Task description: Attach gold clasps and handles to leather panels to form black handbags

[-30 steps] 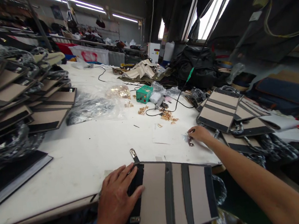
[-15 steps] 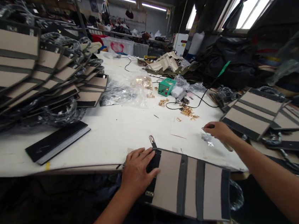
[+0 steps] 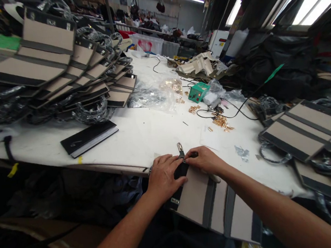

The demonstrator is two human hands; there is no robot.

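Observation:
A beige bag panel (image 3: 194, 200) with dark strips lies at the table's front edge, its lower part overhanging toward me. My left hand (image 3: 164, 177) lies flat on its dark left border, fingers stretched out. From the panel's top edge sticks out a short black tab (image 3: 180, 149) with a shiny metal piece on it. Close by the left fingertips, my right hand (image 3: 204, 160) is pinched round a slim tool (image 3: 215, 178); its pale rounded end shows below the palm. The tool's tip, at the base of the tab, is too small to make out.
Stacked bag panels with plastic-wrapped handles stand at left (image 3: 48, 53) and right (image 3: 299, 129). A black flat case (image 3: 90, 138) lies at left. Beyond are gold metal parts (image 3: 223, 122), a green box (image 3: 198, 92) with a cable, and a plastic scrap (image 3: 242, 152).
My right hand has moved left with the tool, from the plastic scrap to the panel's tab beside my left hand. The left hand stays flat on the panel. The view has shifted left.

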